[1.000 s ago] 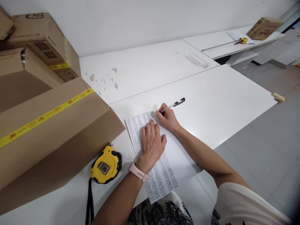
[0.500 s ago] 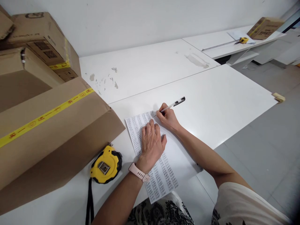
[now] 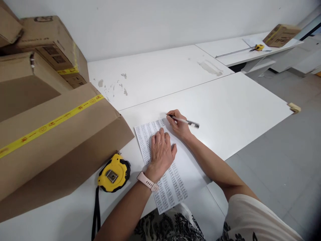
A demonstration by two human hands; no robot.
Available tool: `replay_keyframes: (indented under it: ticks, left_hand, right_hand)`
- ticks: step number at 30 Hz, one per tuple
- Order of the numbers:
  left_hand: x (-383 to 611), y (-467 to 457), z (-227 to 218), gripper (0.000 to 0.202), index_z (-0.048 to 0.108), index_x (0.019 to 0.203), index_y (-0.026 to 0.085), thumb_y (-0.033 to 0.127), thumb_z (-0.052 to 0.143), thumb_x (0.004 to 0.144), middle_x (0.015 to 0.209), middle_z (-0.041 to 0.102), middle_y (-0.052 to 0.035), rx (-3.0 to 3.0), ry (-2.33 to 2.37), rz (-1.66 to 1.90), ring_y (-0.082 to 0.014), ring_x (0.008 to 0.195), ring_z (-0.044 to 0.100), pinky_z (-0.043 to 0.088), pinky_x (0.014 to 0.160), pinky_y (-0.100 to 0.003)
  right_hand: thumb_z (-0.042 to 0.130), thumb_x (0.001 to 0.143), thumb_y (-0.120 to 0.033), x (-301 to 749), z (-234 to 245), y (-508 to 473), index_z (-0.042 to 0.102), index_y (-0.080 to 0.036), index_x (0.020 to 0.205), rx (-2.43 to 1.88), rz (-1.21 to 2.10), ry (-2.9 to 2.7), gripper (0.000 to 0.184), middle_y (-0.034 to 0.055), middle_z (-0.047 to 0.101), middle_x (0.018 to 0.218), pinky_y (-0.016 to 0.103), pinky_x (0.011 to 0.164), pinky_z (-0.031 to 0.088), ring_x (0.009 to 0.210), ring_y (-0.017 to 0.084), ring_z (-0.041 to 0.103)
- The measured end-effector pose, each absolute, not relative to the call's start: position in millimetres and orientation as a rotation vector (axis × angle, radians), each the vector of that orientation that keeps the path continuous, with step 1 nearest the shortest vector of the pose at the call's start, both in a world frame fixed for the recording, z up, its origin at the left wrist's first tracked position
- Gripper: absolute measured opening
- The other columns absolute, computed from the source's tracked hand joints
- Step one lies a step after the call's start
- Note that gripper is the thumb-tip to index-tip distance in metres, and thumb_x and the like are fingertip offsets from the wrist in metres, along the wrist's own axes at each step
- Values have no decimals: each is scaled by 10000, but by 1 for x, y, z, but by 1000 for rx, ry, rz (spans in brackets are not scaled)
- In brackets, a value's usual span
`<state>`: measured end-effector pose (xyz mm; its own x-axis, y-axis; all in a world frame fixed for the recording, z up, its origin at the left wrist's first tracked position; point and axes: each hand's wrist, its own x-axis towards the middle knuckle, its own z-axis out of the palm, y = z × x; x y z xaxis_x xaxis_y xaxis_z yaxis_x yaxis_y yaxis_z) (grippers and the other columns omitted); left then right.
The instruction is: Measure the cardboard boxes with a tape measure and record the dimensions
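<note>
A sheet of paper [image 3: 164, 192] covered in columns of small handwriting lies on the white table [image 3: 215, 110], its near end reaching past the table edge. My left hand [image 3: 162, 149] rests flat on the sheet, fingers stretched out and thumb apart. Just beyond the sheet's top right corner, my right hand [image 3: 179, 125] grips a pen [image 3: 185, 121] between thumb and fingers. The pen lies tilted, its blurred rear end pointing right and its tip near the paper's top edge. I cannot tell whether the tip touches the paper.
Left of the paper sits a yellow tape measure [image 3: 114, 173] with a black strap. Cardboard boxes [image 3: 62, 124] with yellow tape fill the left side. Farther right are another tape measure [image 3: 259, 47], partly extended, and a box [image 3: 282, 35]. A corner guard [image 3: 294, 107] sits at the table's right corner.
The pen has swung from pointing up and right to pointing down and right, and its tip has lifted from the handwriting. My left hand stays on the sheet.
</note>
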<state>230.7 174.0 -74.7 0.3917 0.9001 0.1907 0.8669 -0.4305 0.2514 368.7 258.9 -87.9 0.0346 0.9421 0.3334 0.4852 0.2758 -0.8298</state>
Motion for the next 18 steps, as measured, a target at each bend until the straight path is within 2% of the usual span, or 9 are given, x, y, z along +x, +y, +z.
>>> replay_keyframes:
  ticks: [2, 5, 10, 13, 15, 18]
  left_hand:
    - [230, 175, -77, 433, 569, 1268, 26, 324, 540, 956, 1472, 522, -284, 2532, 1611, 469, -373, 1293, 513, 410, 1061, -522]
    - [229, 175, -80, 382, 583, 1214, 55, 290, 602, 913, 1439, 544, -273, 2500, 1604, 561, -372, 1266, 531, 425, 1046, -523]
    - [227, 157, -63, 225, 605, 1115, 120, 221, 579, 916, 1309, 617, -205, 2449, 1661, 714, -333, 1204, 553, 465, 1001, -495]
    - [212, 127, -43, 220, 607, 1127, 151, 241, 582, 929, 1254, 641, -166, 2430, 1673, 845, -308, 1193, 554, 477, 999, -469]
    - [191, 104, -36, 214, 607, 1131, 169, 234, 587, 928, 1243, 644, -163, 2387, 1736, 1000, -305, 1202, 548, 467, 1019, -480]
    - [146, 73, -40, 290, 577, 1185, 168, 261, 618, 913, 1300, 607, -193, 2255, 2025, 1120, -346, 1248, 521, 427, 1054, -545]
  right_hand:
    - [466, 971, -290, 374, -91, 262, 637, -232, 1025, -1285, 478, -1753, 189, 58, 606, 912, 338, 763, 466, 814, 195, 568]
    - [425, 949, -166, 380, -98, 268, 702, -242, 1070, -1245, 368, -1949, 312, 111, 633, 1024, 385, 850, 484, 973, 250, 573]
    - [388, 864, -31, 382, -109, 273, 728, -210, 1165, -1279, 297, -2126, 488, 134, 665, 1022, 421, 861, 492, 957, 282, 536]
    - [363, 853, -15, 380, -110, 272, 665, -190, 1304, -1312, 273, -2119, 570, 137, 672, 1016, 425, 887, 488, 975, 290, 540]
    - [362, 848, -18, 379, -110, 271, 605, -176, 1379, -1335, 260, -2109, 605, 138, 678, 1026, 430, 886, 487, 983, 296, 548]
    - [362, 841, -27, 379, -111, 271, 592, -136, 1381, -1351, 227, -2114, 596, 148, 692, 1037, 440, 881, 487, 984, 304, 563]
